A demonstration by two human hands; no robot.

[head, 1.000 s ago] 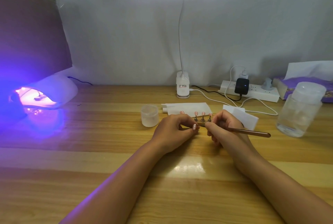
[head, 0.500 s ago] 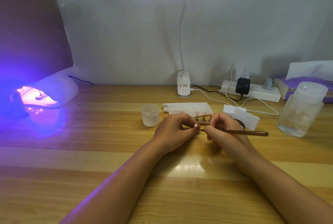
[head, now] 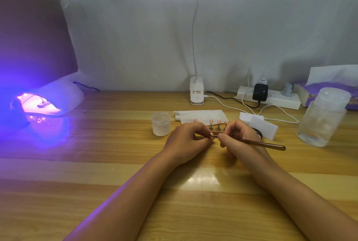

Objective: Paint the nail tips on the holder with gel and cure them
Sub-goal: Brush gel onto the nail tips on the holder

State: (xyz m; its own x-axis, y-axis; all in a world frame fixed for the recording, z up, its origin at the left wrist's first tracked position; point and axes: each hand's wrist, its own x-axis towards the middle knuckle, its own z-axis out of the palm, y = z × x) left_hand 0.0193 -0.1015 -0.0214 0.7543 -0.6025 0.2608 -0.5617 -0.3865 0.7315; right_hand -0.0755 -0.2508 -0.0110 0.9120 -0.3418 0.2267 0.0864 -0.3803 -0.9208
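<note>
A wooden holder (head: 217,128) with several pink nail tips (head: 211,121) on small stands sits just behind my hands on the desk. My left hand (head: 186,140) pinches one nail tip (head: 211,135) between thumb and fingers. My right hand (head: 237,138) grips a brown brush (head: 267,144), its tip touching that nail tip and its handle pointing right. At the far left a white curing lamp (head: 56,97) glows purple, and a small object lies inside it.
A small frosted jar (head: 161,124) stands left of my hands. White wipes (head: 201,115) and a white pad (head: 259,124) lie behind. At the right stand a clear bottle (head: 323,118), a power strip (head: 271,98) with cables, and a tissue pack (head: 333,93). A desk lamp base (head: 196,93) sits at the back centre.
The brush handle has swung slightly and the right hand shifted a little left against the pinched nail tip. The left hand has stayed where it was.
</note>
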